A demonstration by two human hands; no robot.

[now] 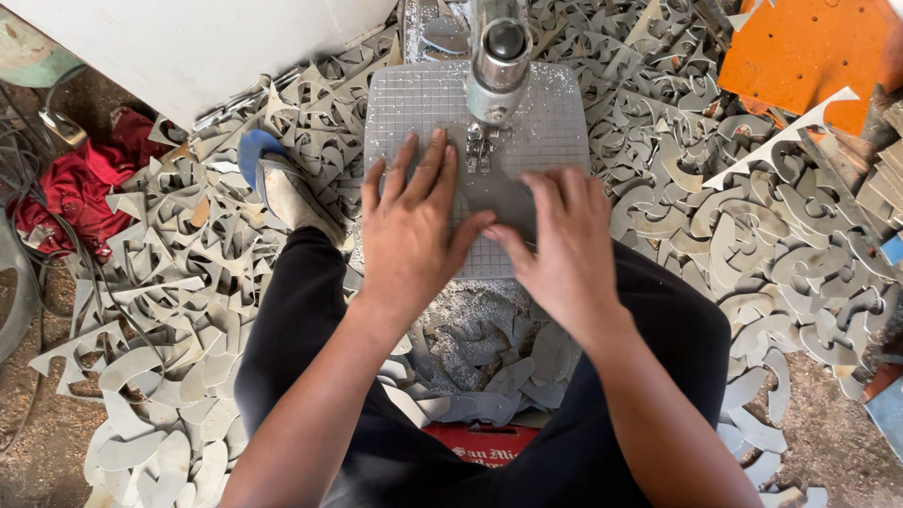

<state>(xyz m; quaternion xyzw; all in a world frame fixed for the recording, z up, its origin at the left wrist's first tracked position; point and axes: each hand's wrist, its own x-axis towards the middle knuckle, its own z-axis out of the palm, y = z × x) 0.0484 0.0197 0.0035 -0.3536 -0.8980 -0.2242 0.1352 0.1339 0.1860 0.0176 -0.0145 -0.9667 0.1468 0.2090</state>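
Head view: left hand [409,228] and right hand [564,250] lie open, flat, pressing a grey sheet piece [501,201] at the saw blade [478,147], worktop [546,112] centre. Cut looks mid-way; heaps of cut scraps [762,245] cover the floor.

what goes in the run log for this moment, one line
left hand flat on grey sheet piece | right hand on it | saw blade ahead
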